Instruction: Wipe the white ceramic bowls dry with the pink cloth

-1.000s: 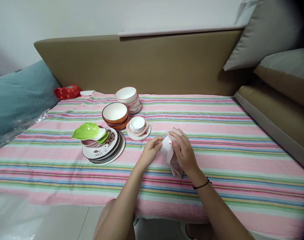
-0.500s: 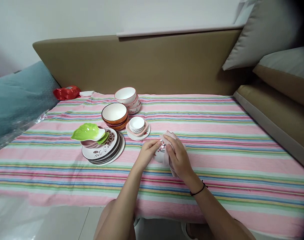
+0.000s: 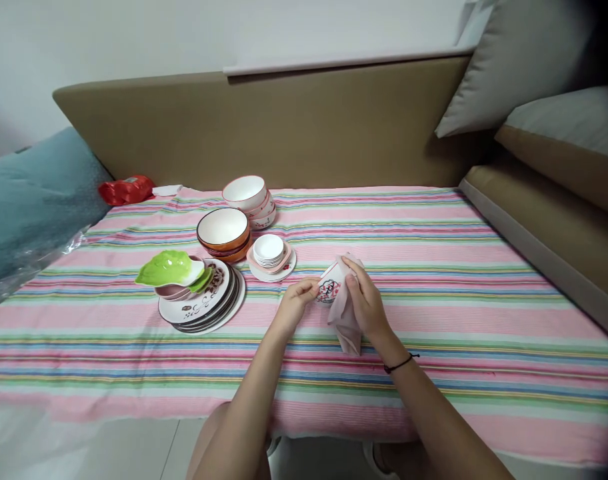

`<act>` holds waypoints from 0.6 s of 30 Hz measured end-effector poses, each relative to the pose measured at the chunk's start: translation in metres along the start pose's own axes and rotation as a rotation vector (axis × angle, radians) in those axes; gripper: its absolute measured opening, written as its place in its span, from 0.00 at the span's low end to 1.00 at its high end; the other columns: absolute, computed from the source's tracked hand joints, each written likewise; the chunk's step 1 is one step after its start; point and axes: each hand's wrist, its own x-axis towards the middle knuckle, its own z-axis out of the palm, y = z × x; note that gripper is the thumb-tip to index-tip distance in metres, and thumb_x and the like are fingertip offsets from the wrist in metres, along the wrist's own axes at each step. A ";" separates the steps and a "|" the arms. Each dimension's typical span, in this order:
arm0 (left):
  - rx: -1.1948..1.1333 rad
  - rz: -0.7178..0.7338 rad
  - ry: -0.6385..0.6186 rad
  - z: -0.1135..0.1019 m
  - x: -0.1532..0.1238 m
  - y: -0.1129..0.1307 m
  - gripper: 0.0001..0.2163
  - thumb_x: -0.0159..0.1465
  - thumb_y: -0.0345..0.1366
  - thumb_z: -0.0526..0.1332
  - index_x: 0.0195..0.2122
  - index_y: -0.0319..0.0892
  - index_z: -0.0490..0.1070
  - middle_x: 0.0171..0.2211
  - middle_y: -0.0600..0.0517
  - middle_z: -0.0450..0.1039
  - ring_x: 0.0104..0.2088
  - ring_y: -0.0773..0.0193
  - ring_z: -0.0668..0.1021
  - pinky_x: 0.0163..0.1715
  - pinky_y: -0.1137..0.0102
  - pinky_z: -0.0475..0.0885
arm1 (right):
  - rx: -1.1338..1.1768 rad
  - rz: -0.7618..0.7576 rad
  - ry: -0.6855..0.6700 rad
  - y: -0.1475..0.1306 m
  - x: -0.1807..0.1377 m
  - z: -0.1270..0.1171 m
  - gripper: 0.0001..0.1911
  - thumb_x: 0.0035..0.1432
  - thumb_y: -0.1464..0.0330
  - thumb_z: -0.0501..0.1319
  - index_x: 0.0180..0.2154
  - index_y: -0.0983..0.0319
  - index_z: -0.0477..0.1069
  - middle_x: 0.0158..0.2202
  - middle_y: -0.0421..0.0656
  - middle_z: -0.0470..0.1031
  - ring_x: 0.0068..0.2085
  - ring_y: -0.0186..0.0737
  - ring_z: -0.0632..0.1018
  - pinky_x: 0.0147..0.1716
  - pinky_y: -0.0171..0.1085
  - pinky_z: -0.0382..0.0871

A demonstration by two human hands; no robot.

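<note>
Between my hands is a white bowl (image 3: 329, 291) with a red and black flower print, tilted on its side above the striped cloth. My left hand (image 3: 297, 303) pinches the bowl's left edge between thumb and fingers. My right hand (image 3: 367, 300) is closed on a pale pink cloth (image 3: 345, 320) and presses it against the bowl's right side. The cloth's lower end hangs down, and it hides much of the bowl. A stack of small white dishes (image 3: 269, 249) on a flowered plate sits just beyond my left hand.
Stacked plates (image 3: 204, 310) bear a green leaf-shaped dish (image 3: 169, 268) at left. Behind them stand brown-rimmed bowls (image 3: 224, 230) and red-rimmed bowls (image 3: 246, 193). A red package (image 3: 127, 191) lies at the back left. Cushions (image 3: 574, 130) rise at right, against a brown backrest (image 3: 334, 127).
The bowl has turned, so more of its printed side shows. My right hand and the pink cloth have shifted slightly right, away from my left hand. The camera view has moved a little.
</note>
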 end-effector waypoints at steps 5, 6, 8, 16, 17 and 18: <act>0.008 0.040 0.114 0.005 -0.005 0.008 0.16 0.56 0.48 0.67 0.37 0.41 0.76 0.27 0.54 0.72 0.28 0.67 0.70 0.30 0.72 0.65 | -0.164 -0.206 -0.107 -0.009 -0.006 0.012 0.22 0.70 0.62 0.47 0.62 0.55 0.63 0.66 0.44 0.61 0.69 0.45 0.56 0.67 0.55 0.52; 0.003 0.038 0.123 0.005 -0.006 0.008 0.16 0.55 0.49 0.67 0.37 0.41 0.76 0.25 0.55 0.70 0.26 0.68 0.68 0.28 0.73 0.64 | -0.187 -0.233 -0.137 -0.011 -0.007 0.014 0.22 0.70 0.62 0.48 0.61 0.55 0.63 0.67 0.43 0.60 0.69 0.45 0.55 0.67 0.55 0.52; -0.025 0.021 0.129 0.005 -0.009 0.007 0.17 0.54 0.49 0.68 0.34 0.40 0.76 0.22 0.56 0.68 0.23 0.69 0.66 0.25 0.73 0.61 | -0.203 -0.254 -0.176 -0.013 -0.009 0.016 0.21 0.69 0.62 0.49 0.61 0.54 0.63 0.67 0.42 0.60 0.70 0.45 0.54 0.67 0.55 0.53; -0.279 0.022 0.187 -0.005 -0.011 0.003 0.15 0.53 0.44 0.69 0.37 0.39 0.80 0.32 0.50 0.79 0.33 0.62 0.76 0.37 0.69 0.66 | 0.103 0.067 0.041 0.005 0.004 -0.003 0.22 0.69 0.57 0.48 0.58 0.57 0.68 0.61 0.45 0.69 0.63 0.45 0.68 0.64 0.51 0.58; -0.292 0.014 0.189 -0.004 -0.010 0.004 0.15 0.53 0.44 0.69 0.36 0.39 0.80 0.32 0.50 0.79 0.33 0.62 0.76 0.38 0.69 0.66 | 0.108 0.063 0.083 0.003 0.006 -0.009 0.22 0.69 0.57 0.47 0.57 0.57 0.68 0.61 0.45 0.69 0.63 0.46 0.68 0.64 0.51 0.58; -0.300 0.004 0.194 -0.004 -0.009 0.003 0.14 0.53 0.44 0.69 0.35 0.39 0.80 0.32 0.50 0.79 0.33 0.62 0.75 0.37 0.69 0.66 | 0.096 0.029 0.122 -0.001 0.007 -0.014 0.22 0.69 0.57 0.47 0.57 0.57 0.69 0.61 0.45 0.69 0.63 0.46 0.68 0.64 0.52 0.58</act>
